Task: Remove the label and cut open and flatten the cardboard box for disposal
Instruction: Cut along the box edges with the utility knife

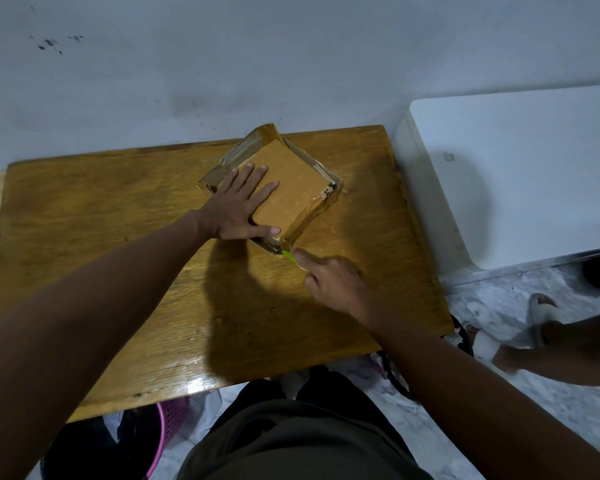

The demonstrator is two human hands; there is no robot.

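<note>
A flat brown cardboard box (288, 188), wrapped in shiny tape, lies turned like a diamond on the far part of the wooden table (118, 237). A small white label scrap with printed digits (327, 192) shows near its right corner. My left hand (239, 206) lies flat on the box's top with fingers spread, pressing it down. My right hand (333, 278) grips a green-handled cutter (289, 255), index finger stretched along it. The cutter's tip meets the box's near corner; its blade is hidden.
A white appliance (499, 174) stands right of the table against the grey wall. Another person's foot in a white sandal (492, 344) rests on the marble floor at the right. A purple basket (167, 420) and dark items sit under the table's near edge.
</note>
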